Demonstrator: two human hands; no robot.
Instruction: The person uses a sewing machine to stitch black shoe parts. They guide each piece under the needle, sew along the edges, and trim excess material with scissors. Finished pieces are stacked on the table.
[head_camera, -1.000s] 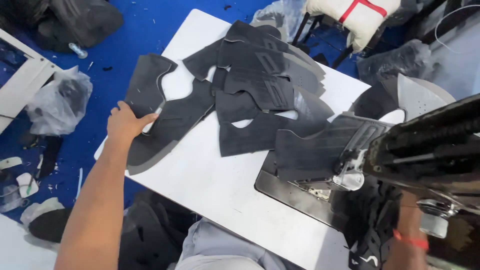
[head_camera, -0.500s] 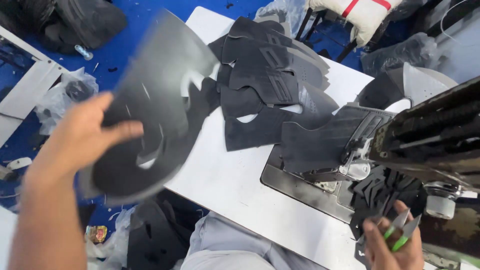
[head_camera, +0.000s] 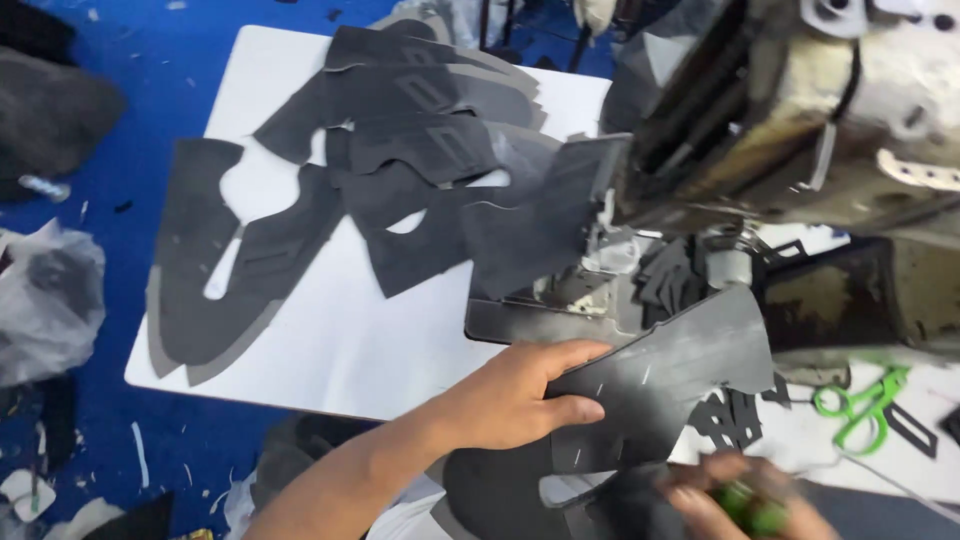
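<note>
Now gripping dark cut fabric piece (head_camera: 660, 385) with left hand (head_camera: 505, 400), fingers (head_camera: 565, 410) clamped on its edge, just before sewing machine (head_camera: 800, 120). Right hand (head_camera: 745, 500) blurred, closed around something green; more cut pieces (head_camera: 400, 170) stacked on white counter (head_camera: 330, 340).

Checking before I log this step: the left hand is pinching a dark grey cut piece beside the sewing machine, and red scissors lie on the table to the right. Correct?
Not quite. In the head view the scissors are green, not red. The rest holds: the left hand pinches the dark grey cut piece beside the sewing machine.
</note>
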